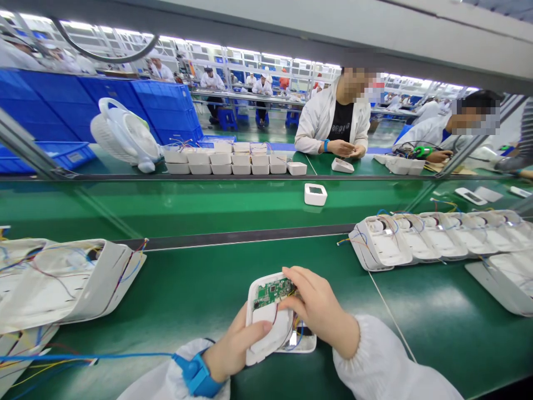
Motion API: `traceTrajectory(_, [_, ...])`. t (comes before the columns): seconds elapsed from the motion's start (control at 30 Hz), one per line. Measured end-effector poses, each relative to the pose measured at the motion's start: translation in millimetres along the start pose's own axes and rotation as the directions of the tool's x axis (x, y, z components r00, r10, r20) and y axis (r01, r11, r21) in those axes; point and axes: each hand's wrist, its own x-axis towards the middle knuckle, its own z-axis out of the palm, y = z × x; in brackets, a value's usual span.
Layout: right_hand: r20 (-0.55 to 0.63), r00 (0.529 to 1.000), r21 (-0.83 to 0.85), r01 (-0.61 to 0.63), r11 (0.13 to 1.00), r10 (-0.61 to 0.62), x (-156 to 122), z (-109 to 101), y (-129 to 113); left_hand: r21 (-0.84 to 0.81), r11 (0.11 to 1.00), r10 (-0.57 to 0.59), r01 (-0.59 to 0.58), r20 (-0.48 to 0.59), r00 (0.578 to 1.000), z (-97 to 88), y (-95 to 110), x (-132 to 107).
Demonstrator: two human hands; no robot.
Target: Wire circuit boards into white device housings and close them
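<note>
My left hand [233,347] grips the lower left side of a white plastic housing [266,328] tilted up off the green mat, thumb lying across its inside. A green circuit board [272,292] sits in the housing's upper part, with coloured wires running down to a second white part [302,343] beneath. My right hand [318,308] is curled over the board's right end, fingertips pinched at its edge. A blue wrist strap [197,376] with a blue cord circles my left wrist.
Open white housings with wires lie stacked at left [62,283] and in a row at right [433,239]. A single white unit [315,194] sits on the green conveyor belt. Across it are white boxes [225,161], a white fan [125,136] and seated workers in white coats.
</note>
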Motion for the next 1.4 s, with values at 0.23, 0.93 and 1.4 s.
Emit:
traceTrajectory(0.23, [-0.03,0.999,-0.034,-0.023,0.999,0.022,1,0,-5,-0.047,0.999,-0.021,0.022,0.03,0.999,1.4,2,2])
traceTrajectory(0.93, [0.154,0.978,0.088,0.129,0.988,-0.141,4,-8,-26,0.794,0.46,0.429,-0.397,0.193,0.883,-5.5,48,11])
traceTrajectory(1.4, [0.719,0.665,-0.279,0.008,0.96,0.203,25,-16,-18,0.484,0.624,0.519,-0.613,0.33,0.788,-6.7,14,22])
